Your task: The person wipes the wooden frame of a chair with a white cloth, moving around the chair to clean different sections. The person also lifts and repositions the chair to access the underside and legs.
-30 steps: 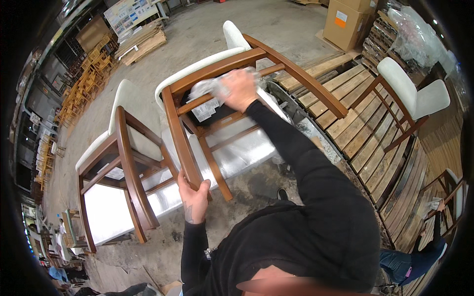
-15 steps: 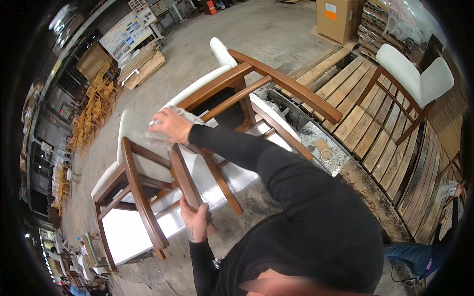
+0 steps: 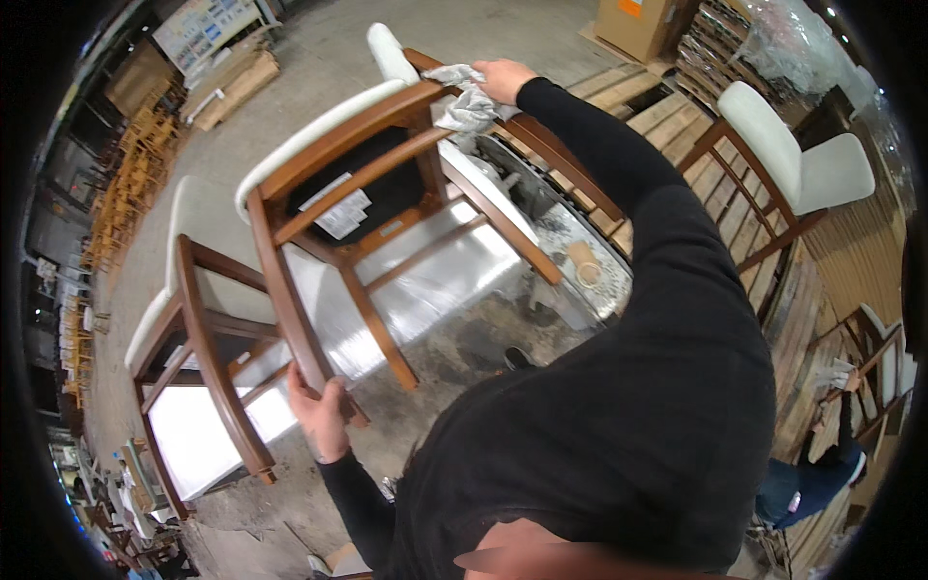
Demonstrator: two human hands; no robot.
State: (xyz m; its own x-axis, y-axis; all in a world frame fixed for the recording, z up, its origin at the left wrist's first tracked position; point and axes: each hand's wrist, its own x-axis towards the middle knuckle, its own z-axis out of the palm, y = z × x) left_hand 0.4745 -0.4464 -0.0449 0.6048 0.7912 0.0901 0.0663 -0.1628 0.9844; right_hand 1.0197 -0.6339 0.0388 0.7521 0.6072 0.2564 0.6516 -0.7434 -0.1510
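Observation:
A brown wooden chair (image 3: 280, 280) with pale upholstery lies tipped over on a silver-wrapped surface (image 3: 435, 261), its black underside with white labels facing me. My left hand (image 3: 319, 416) grips the lower end of one of its legs, fingers wrapped round the wood. At the far side, my right hand (image 3: 505, 81) presses a crumpled white cloth (image 3: 470, 106) against the frame where the seat meets the backrest. Part of the hand is hidden by the cloth. Another similar chair (image 3: 208, 353) lies on its side at the left, near my left hand.
A grey speckled tray-like surface (image 3: 604, 275) with a tape roll stands beyond the chair. Wooden slats (image 3: 667, 121) stretch along the right, bearing an upright chair (image 3: 764, 135). At the lower right, another person (image 3: 812, 483) handles a chair. A cardboard box (image 3: 633, 29) stands at the back.
My right hand and the cloth have moved from the near leg to the far right part of the chair frame. My left hand keeps its hold on the leg. The view has shifted.

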